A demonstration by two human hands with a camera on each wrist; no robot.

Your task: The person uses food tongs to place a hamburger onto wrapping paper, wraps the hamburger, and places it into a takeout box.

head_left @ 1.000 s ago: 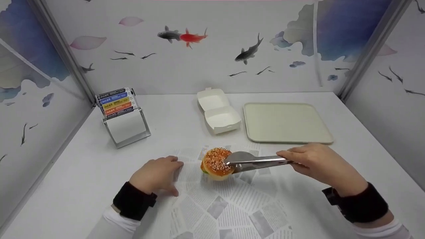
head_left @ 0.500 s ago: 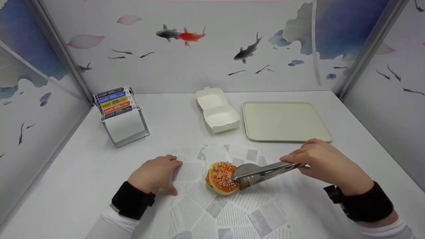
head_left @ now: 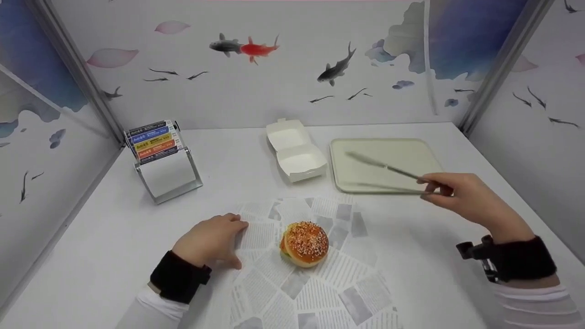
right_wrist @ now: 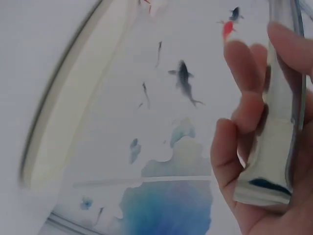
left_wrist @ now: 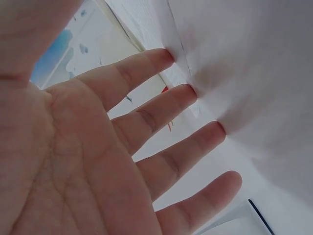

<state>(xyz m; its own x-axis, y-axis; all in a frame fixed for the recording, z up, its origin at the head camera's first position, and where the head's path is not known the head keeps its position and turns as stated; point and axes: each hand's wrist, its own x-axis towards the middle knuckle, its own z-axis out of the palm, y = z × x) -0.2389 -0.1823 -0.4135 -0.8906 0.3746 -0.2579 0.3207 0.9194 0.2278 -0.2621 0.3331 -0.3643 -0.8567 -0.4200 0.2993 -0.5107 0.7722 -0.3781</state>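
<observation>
A burger (head_left: 306, 244) with a seeded bun lies on a newsprint-patterned sheet of paper (head_left: 315, 297), touched by neither hand. My right hand (head_left: 473, 196) grips metal tongs (head_left: 402, 172), whose two arms are spread apart over the near part of a pale tray (head_left: 388, 160). In the right wrist view, fingers and thumb curl round the handle end of the tongs (right_wrist: 274, 161). My left hand (head_left: 210, 240) rests at the left edge of the paper. The left wrist view shows its fingers (left_wrist: 171, 166) fairly straight, with several fingertips touching the white surface.
An open white clamshell box (head_left: 297, 153) stands at the back middle, left of the tray. At the back left is a metal dispenser (head_left: 164, 160) with coloured labelled strips. Patterned walls (head_left: 274, 82) enclose the white table (head_left: 91, 256) at the back and sides.
The burger has shifted slightly toward the person and been let go by the tongs. My right hand has lifted the tongs away, up and right over the tray. The left hand stays put.
</observation>
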